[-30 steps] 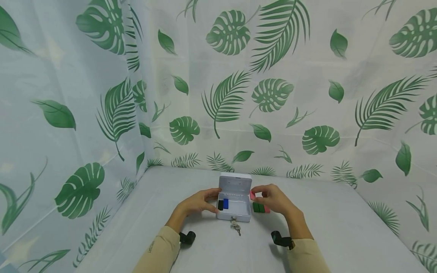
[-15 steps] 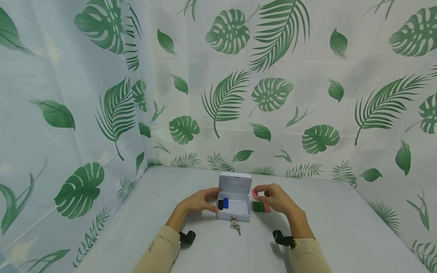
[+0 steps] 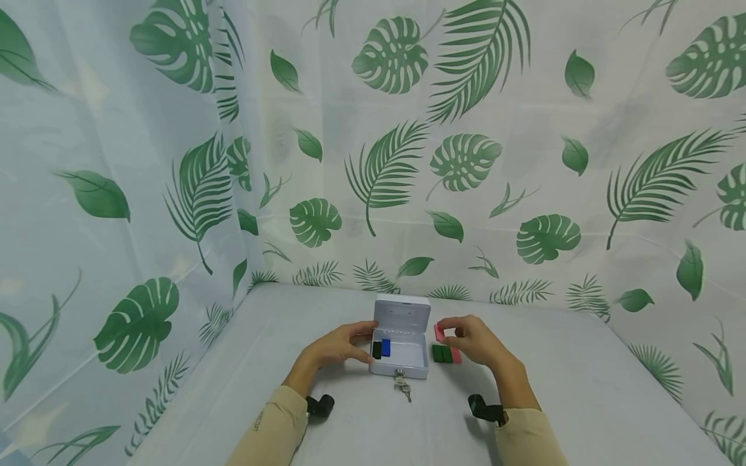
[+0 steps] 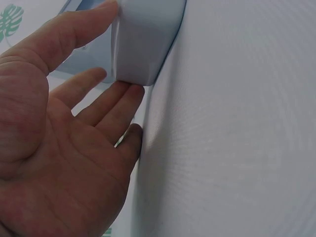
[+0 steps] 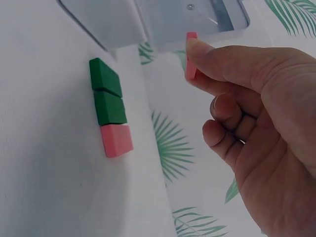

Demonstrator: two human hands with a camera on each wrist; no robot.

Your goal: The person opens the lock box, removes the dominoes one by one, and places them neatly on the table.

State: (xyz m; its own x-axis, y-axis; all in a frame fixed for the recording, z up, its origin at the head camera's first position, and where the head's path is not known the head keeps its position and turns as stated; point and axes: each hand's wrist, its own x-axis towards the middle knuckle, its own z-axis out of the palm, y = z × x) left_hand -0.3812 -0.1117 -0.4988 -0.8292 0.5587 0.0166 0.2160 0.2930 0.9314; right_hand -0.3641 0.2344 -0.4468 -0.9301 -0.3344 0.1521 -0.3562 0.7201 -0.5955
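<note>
A small white cash box (image 3: 408, 370) stands on the table with its lid (image 3: 402, 315) raised. My left hand (image 3: 335, 344) holds its left side, thumb at the front corner and fingers further back. Inside, along the left wall, lie a black block (image 3: 376, 350) and a blue block (image 3: 386, 347). My right hand (image 3: 474, 340) pinches a thin pink block (image 5: 191, 66) between thumb and forefinger, raised to the right of the box. Below that hand, two green blocks (image 5: 106, 91) and another pink block (image 5: 117, 139) lie in a row on the table.
Two keys (image 3: 403, 386) on a ring hang from the lock at the box's front. A white cloth (image 3: 373, 427) covers the table. Leaf-printed curtains (image 3: 495, 97) rise behind and at the left. Each wrist carries a black camera (image 3: 484, 409).
My right hand has drawn slightly to the right, away from the box, with the pink block still pinched. My left hand and the box have stayed in place.
</note>
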